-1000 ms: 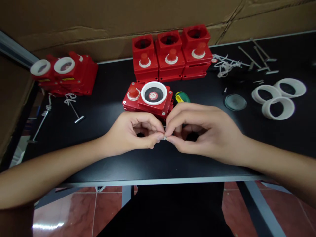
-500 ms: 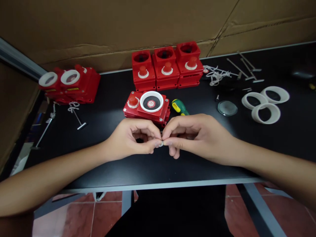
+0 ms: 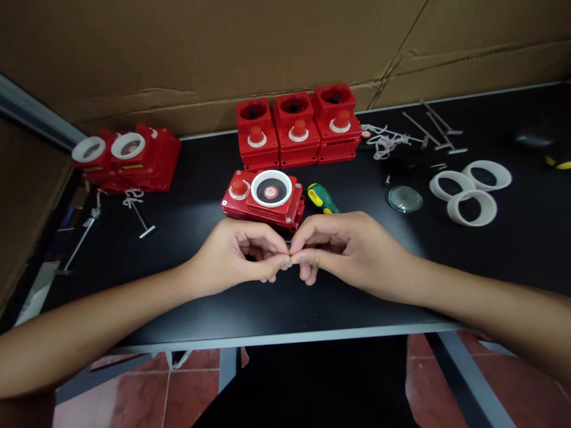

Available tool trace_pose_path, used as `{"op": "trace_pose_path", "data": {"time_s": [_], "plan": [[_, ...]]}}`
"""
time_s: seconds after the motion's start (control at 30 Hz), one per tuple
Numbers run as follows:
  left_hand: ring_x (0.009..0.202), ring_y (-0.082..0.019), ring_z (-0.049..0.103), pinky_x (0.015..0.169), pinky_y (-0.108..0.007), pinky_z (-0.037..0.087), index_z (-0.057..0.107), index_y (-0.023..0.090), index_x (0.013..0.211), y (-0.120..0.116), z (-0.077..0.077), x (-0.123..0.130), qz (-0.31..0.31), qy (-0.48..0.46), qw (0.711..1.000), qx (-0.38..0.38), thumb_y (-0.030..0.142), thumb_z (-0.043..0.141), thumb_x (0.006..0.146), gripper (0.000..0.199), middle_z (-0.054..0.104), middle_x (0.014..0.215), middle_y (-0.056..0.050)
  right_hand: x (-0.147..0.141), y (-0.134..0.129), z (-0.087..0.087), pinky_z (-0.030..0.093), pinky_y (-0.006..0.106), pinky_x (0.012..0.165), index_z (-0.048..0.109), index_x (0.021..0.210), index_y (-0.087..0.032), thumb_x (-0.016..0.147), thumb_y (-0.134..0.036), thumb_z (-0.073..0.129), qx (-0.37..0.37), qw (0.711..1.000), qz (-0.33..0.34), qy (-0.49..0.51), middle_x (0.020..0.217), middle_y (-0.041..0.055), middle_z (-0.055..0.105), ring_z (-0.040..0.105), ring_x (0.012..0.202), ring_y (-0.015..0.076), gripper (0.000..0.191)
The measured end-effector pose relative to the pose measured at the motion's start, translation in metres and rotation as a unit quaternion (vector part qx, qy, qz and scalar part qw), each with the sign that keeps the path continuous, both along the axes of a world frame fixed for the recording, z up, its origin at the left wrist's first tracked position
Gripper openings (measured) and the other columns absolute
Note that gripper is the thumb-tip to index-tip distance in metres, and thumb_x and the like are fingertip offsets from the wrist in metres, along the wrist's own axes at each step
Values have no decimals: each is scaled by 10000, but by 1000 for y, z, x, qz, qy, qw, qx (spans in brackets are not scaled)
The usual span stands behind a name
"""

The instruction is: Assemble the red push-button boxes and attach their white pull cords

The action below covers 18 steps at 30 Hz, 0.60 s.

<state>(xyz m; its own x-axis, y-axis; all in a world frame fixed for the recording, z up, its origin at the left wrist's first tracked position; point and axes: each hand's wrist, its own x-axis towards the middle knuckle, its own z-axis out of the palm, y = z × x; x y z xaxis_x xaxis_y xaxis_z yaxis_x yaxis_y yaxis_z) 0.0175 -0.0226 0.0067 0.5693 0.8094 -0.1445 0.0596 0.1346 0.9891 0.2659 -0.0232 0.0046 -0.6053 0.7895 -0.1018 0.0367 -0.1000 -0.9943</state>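
Note:
My left hand (image 3: 243, 252) and my right hand (image 3: 341, 252) meet fingertip to fingertip above the black table, both pinched closed. Between their thumbs and index fingers is a tiny pale piece, mostly hidden, too small to name. Just behind the hands lies a red box (image 3: 229, 208) with a red knob and a white ring (image 3: 291, 189) around a dark disc. A green and yellow screwdriver (image 3: 322, 197) rests to the right of that box, behind my right hand.
Three red boxes (image 3: 298, 153) stand along the cardboard wall. More red units (image 3: 163, 160) sit at back left, near T-shaped metal rods (image 3: 141, 220). On the right are a glass disc (image 3: 404, 199), three white rings (image 3: 471, 208), rods, white string (image 3: 384, 142) and a small screw.
The view has shifted slightly, moving objects on the right a little leftward. Both hands keep their pinch, and the small piece between the fingertips shows less.

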Motion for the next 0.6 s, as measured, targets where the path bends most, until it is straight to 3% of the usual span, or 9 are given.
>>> {"op": "trace_pose_path", "data": {"time_s": [0.23, 0.37, 0.47, 0.53, 0.6], "plan": [[587, -107, 778, 578, -147, 647, 826, 142, 876, -2, 0, -1, 1, -16, 1000, -8, 81, 894, 890, 92, 826, 768, -10, -3, -5, -5, 606, 273, 609, 767, 949, -213, 1041, -491, 885, 61, 998, -14, 4, 740, -2, 801, 776, 616, 156, 316], [569, -97, 747, 593, -144, 617, 796, 148, 854, -3, 1, -1, 3, -14, 1000, 18, 88, 907, 872, 127, 784, 724, -1, 6, 2, 6, 572, 274, 618, 760, 956, -221, 1094, -441, 840, 205, 978, -16, -24, 808, -8, 799, 727, 619, 127, 272], [533, -72, 628, 546, -143, 527, 787, 148, 817, -2, 1, -1, 23, -6, 997, 78, 113, 913, 878, 144, 697, 664, 18, 23, 17, 20, 503, 314, 624, 726, 902, -251, 1113, -353, 796, 356, 927, -46, -112, 824, -1, 773, 670, 662, 152, 244], [513, -58, 508, 529, -153, 470, 792, 151, 813, -2, 0, -2, 31, -5, 993, 117, 146, 926, 893, 156, 579, 606, 57, 34, 28, 25, 473, 359, 649, 665, 864, -261, 1125, -344, 724, 434, 875, -92, -192, 784, 24, 739, 638, 662, 184, 281], [512, -57, 428, 538, -166, 452, 803, 156, 831, -1, -1, -2, 35, -5, 989, 142, 169, 934, 912, 155, 466, 572, 93, 39, 37, 23, 424, 376, 644, 644, 892, -259, 1088, -431, 728, 447, 825, -120, -324, 846, 63, 755, 636, 698, 222, 273]]}}
